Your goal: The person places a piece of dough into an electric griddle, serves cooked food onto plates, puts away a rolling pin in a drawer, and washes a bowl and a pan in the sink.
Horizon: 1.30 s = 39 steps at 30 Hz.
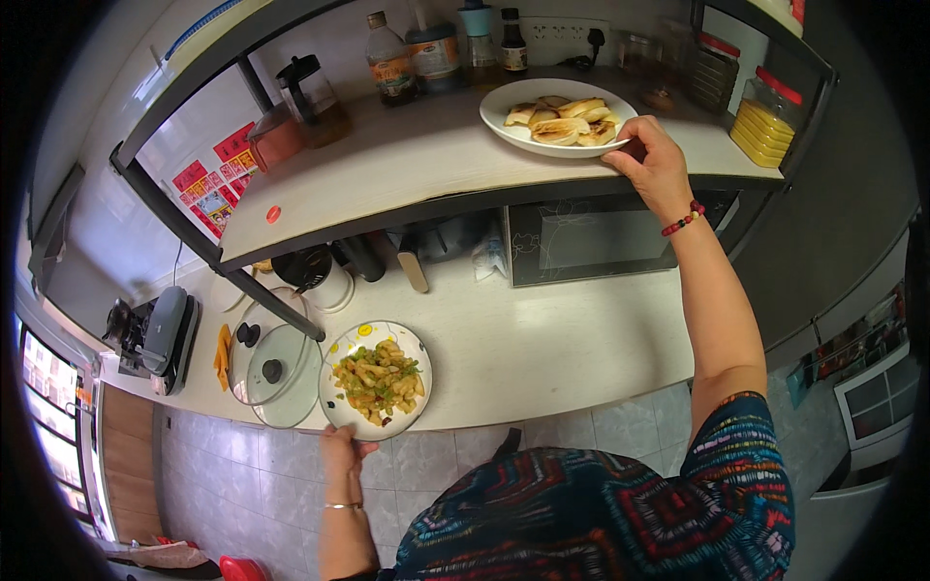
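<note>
My right hand (650, 163) grips the near right rim of a white plate (501, 129) at the upper shelf. Browned, sliced pieces of food (563, 120) lie on that plate. Whether its underside touches the shelf I cannot tell. Lower down, my left hand (341, 447) holds the near edge of a second plate (418, 363), white with a yellow pattern by its rim. A heap of stir-fried food with green bits (379, 381) fills its middle. This plate is over the counter's front edge, beside two glass lids with dark knobs (272, 372).
The shelf (378, 178) carries bottles (390, 62), a glass pitcher (314, 98), a red pot (276, 138) and a red-lidded jar (766, 120). Below stand a microwave (596, 240) and a pan handle (413, 270). A shelf post (276, 301) rises near the lids; a grey appliance (173, 338) sits left.
</note>
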Tool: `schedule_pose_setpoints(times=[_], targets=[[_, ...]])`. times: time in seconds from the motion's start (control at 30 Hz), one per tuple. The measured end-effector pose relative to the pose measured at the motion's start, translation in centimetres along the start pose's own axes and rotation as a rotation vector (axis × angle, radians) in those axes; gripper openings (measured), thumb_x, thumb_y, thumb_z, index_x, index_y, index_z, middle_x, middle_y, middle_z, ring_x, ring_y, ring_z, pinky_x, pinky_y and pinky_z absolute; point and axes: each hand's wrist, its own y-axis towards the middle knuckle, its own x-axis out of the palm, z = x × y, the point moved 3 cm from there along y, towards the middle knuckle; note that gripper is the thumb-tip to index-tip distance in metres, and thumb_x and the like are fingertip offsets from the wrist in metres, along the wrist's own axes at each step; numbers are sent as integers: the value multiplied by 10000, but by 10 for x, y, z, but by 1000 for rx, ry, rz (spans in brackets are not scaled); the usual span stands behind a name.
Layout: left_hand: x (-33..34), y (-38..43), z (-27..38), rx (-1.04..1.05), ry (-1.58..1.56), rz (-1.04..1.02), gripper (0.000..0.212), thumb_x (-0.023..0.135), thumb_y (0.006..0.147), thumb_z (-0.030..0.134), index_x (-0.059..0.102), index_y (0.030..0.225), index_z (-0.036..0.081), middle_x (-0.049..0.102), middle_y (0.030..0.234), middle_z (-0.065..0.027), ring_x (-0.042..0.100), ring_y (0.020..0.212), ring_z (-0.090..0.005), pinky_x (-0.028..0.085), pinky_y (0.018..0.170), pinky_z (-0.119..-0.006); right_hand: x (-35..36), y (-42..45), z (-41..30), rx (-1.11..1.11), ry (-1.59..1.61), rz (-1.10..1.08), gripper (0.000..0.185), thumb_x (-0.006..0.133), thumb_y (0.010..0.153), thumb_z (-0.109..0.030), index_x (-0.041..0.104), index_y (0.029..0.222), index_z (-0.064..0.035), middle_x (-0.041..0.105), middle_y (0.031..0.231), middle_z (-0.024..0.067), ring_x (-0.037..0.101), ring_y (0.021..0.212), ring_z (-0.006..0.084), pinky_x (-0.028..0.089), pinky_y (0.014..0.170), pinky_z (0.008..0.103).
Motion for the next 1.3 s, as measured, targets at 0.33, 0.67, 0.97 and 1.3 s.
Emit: schedule_pose_setpoints(times=[0.33,0.67,0.97,1.3], targets=[[124,-81,184,366,49,-256,274,466,717,74,516,933,-86,603,773,-158,599,519,-219,496,392,-278,-7,-5,6,73,5,25,257,716,658,-129,526,801,-32,524,778,42,549,652,135,443,614,252],[210,-26,242,242,235,-179,285,363,834,147,480,948,-86,604,730,-180,612,546,-225,541,484,-283,-3,-1,6,31,7,10,270,713,648,-156,523,799,-39,519,779,63,541,654,180,441,606,290],[239,7,230,190,227,-287,369,411,892,277,501,916,-80,603,730,-162,617,584,-220,537,509,-303,-1,-4,-3,40,53,29,254,705,649,-108,514,799,-32,513,786,64,534,659,181,436,612,279],[236,116,316,563,310,-70,180,521,814,229,531,895,68,567,717,-79,555,603,-186,455,514,-287,0,-5,-1,59,42,77,239,672,647,-26,474,782,-23,467,750,34,474,639,114,405,600,222]])
